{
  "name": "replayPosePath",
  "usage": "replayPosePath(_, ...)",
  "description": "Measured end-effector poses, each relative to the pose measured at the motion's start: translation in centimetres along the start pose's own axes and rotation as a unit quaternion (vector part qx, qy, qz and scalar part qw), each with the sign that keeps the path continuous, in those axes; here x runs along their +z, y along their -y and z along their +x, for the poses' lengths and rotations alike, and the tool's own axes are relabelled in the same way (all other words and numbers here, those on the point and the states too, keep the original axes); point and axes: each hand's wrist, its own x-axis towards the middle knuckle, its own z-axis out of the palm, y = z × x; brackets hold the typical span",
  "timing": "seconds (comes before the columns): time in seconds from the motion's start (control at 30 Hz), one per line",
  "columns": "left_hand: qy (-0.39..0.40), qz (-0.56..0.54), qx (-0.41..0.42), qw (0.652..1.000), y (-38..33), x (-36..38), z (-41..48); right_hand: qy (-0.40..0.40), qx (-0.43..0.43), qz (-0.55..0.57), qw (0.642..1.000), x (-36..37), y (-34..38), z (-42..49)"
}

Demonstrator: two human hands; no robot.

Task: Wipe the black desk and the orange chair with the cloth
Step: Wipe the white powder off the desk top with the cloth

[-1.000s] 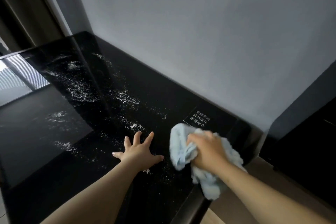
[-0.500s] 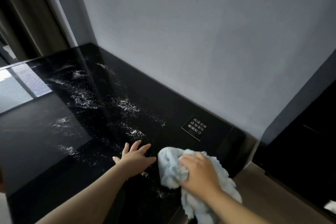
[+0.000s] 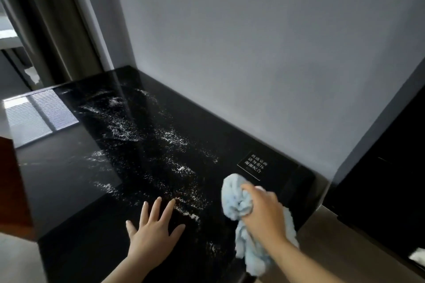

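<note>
- Wall [image 3: 264, 53]: pale grey, plain, taking up most of the view behind the desk.
- Desk [image 3: 69, 179]: glossy black top running along the wall into a corner; it is reflecting a slatted window at the far left.
- White specks [image 3: 128, 126]: scattered in streaks across the middle of the desk top, thinning toward the near edge.
- Curtain [image 3: 53, 18]: dark, hanging at the far left past the desk corner.
- Dark cabinet [image 3: 391, 179]: standing right of the desk, with brown floor [image 3: 326, 236] showing between them.
- Orange-brown edge [image 3: 13, 186]: showing at the left border; cannot tell what it belongs to.
- Cloth [image 3: 236, 197]: light blue, bunched, sitting on the desk's right end near the front edge, its tail hanging over that edge.
- Right hand [image 3: 264, 211]: fingers closing around the cloth, pressing it down.
- Left hand [image 3: 151, 234]: lying flat on the desk left of the cloth, fingers spread, gripping nothing.
- Small sign [image 3: 255, 164]: black with white characters, lying flat just beyond the cloth.
</note>
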Motion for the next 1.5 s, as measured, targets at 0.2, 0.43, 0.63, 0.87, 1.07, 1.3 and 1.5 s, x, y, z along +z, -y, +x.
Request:
replayPosePath(0.2,0.043,-0.002,-0.018,0.999,0.8,0.2,-0.4,-0.048,0.036,-0.077,0.995,1.3,-0.8,-1.6)
replayPosePath(0.43,0.032,-0.001,0.009,0.999,1.6,0.1,-0.7,-0.068,-0.124,-0.049,0.989,2.2,2.0,-3.5)
replayPosePath(0.63,0.019,0.014,0.046,0.999,2.8,0.4,-1.9,-0.015,0.021,-0.082,0.996,1.7,2.4,-4.0)
replayPosePath(0.87,-0.004,0.055,0.143,0.988,5.8,-0.6,-1.7,-0.045,-0.136,-0.024,0.989,4.1,6.2,-7.1)
replayPosePath(1.07,0.055,0.078,0.253,0.963,11.9,-1.6,-1.9,-0.039,0.123,-0.095,0.987,4.4,11.7,-9.3)
replayPosePath(1.3,0.068,0.055,0.303,0.949,14.4,-1.6,-1.3,-0.078,0.083,0.02,0.993,3.9,14.2,-12.4)
replayPosePath(1.5,0.097,0.033,0.327,0.939,15.7,-2.2,-1.7,-0.05,0.166,-0.123,0.977,6.0,16.7,-15.4)
